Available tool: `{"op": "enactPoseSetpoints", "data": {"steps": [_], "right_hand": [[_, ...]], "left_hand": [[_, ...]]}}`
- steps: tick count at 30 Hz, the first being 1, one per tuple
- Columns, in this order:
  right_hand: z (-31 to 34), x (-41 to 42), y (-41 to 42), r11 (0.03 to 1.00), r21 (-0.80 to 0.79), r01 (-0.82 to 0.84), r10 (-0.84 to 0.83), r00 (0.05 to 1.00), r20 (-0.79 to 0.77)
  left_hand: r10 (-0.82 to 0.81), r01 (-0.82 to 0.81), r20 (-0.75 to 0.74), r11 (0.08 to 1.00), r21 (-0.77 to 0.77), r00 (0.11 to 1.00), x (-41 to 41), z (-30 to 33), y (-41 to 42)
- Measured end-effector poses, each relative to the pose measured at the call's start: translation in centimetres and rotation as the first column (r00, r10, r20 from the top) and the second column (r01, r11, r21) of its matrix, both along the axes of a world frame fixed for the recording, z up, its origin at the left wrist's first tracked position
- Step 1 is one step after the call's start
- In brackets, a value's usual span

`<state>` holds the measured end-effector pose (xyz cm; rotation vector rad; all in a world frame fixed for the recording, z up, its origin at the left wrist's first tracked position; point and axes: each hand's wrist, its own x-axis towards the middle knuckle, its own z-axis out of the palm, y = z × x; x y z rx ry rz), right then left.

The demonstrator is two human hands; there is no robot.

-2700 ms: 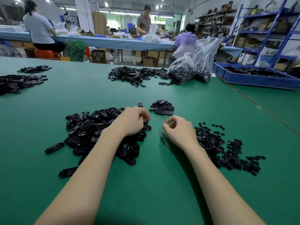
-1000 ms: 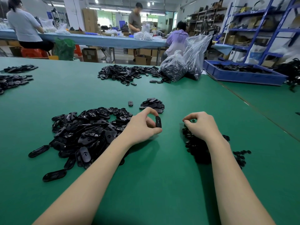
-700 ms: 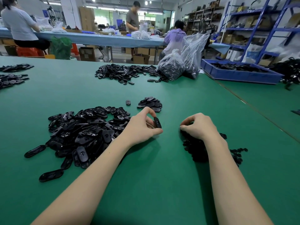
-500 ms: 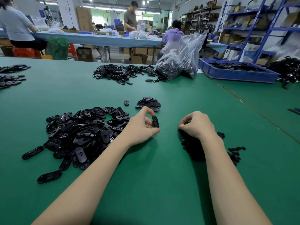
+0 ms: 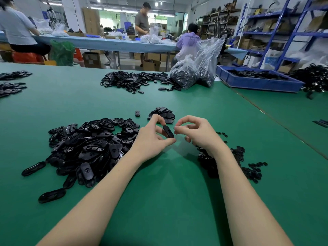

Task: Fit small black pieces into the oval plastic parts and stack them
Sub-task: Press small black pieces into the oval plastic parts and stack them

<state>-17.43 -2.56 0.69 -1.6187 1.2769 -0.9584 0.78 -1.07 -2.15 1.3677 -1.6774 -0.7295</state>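
Black plastic, the oval part is standing on edge above the green table, pinched between the left hand's thumb and fingers. The right hand is pinching a small black piece just beside it. That piece is tiny and could be slipping free, or seating crooked, then dropping into the loose pile of small pieces or the oval heap.

Left hand pinches one black oval plastic part on edge between thumb and index finger. Right hand pinches a small black piece at its fingertips, just right of the oval. Loose heap of black ovals left of the left fingers; small stack of ovals just beyond them; scatter of small black pieces under the right wrist, all on the green table mat.
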Motion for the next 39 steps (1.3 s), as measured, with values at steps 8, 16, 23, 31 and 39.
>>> {"op": "enactPoseSetpoints", "data": {"steps": [8, 16, 23, 31, 39], "right_hand": [[0.1, 0.5, -0.2, 1.0, 0.003, -0.003, 0.002, 0.999, 0.053], [-0.2, 1.0, -0.5, 0.999, -0.005, 0.046, -0.045, 0.991, 0.122], [-0.1, 0.8, -0.6, 0.999, -0.005, 0.039, -0.039, 0.994, 0.106], [0.2, 0.7, -0.7, 0.998, 0.051, 0.046, -0.049, 0.996, 0.068], [0.0, 1.5, -1.0, 0.98, 0.155, 0.122, -0.126, 0.992, 0.017]], "left_hand": [[-0.076, 0.104, -0.24, 0.989, 0.107, 0.968, 0.5, -0.1, -0.2], [-0.056, 0.093, -0.278, 0.988, 0.122, 0.959, 0.5, -0.2, -0.4], [-0.004, 0.007, -0.217, 1.0, 0.016, 0.976, 0.4, -0.2, -0.3], [0.053, -0.062, -0.096, 0.994, -0.091, 0.994, 0.4, -0.3, -0.3], [0.136, -0.109, 0.117, 0.971, -0.213, 0.984, 0.4, -0.1, 0.2]]}}
